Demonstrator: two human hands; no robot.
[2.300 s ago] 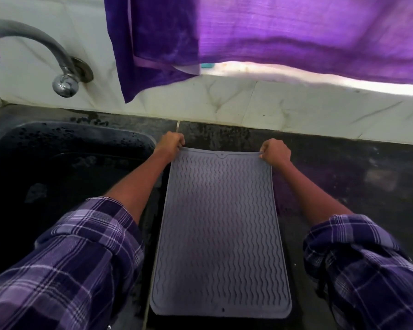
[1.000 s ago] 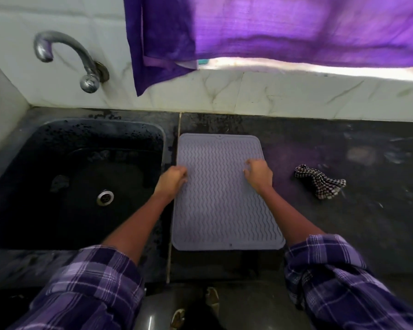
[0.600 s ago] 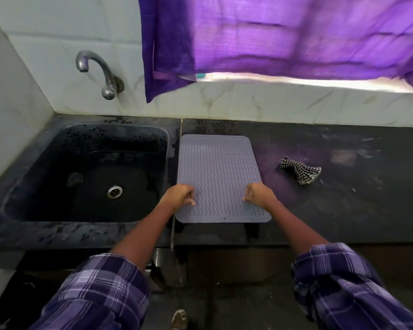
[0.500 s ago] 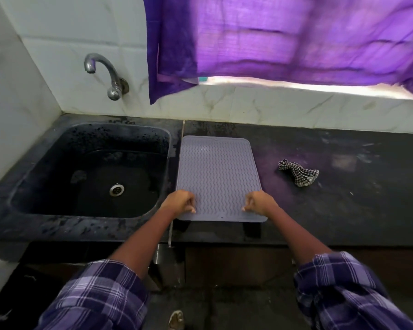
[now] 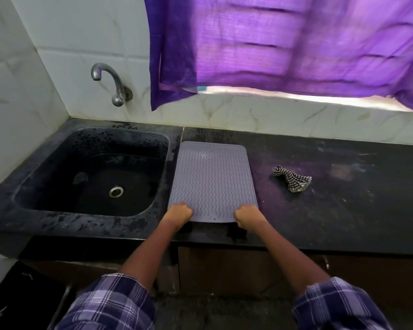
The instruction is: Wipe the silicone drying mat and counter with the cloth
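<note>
Head view (only cam):
L hand: my left hand (image 5: 178, 211) curled on the mat's near-left corner, fingers folded over the edge, closed on it.
R hand: my right hand (image 5: 248, 216) same deal on the near-right corner, closed on the edge. Hands apart, one per corner, so the sheet stays square and doesn't flop.
Mat: silicone drying mat (image 5: 212, 182) lies flat on the counter (image 5: 343, 210), just beside the sink (image 5: 91, 172), long side running away from me. Near edge sits close to the counter front (handy for reaching the whole sheet).
Cloth: checked cloth (image 5: 292, 178) bunched on the counter, right of the mat, apart from it, nobody touching it.
Counter state: dark stone w/ pale smears & specks on the right part, so it needs a pass too, I reckon.
Sink: dark basin, drain visible, tap (image 5: 110, 84) on the wall above; can't tell if there's water in it.
Task progress: wiping not begun, I'd judge, since both hands are on the mat and none on the cloth.
Next: prob. let go w/ the R hand, reach right for the cloth, keep L pinning the mat so it won't skid.
</note>
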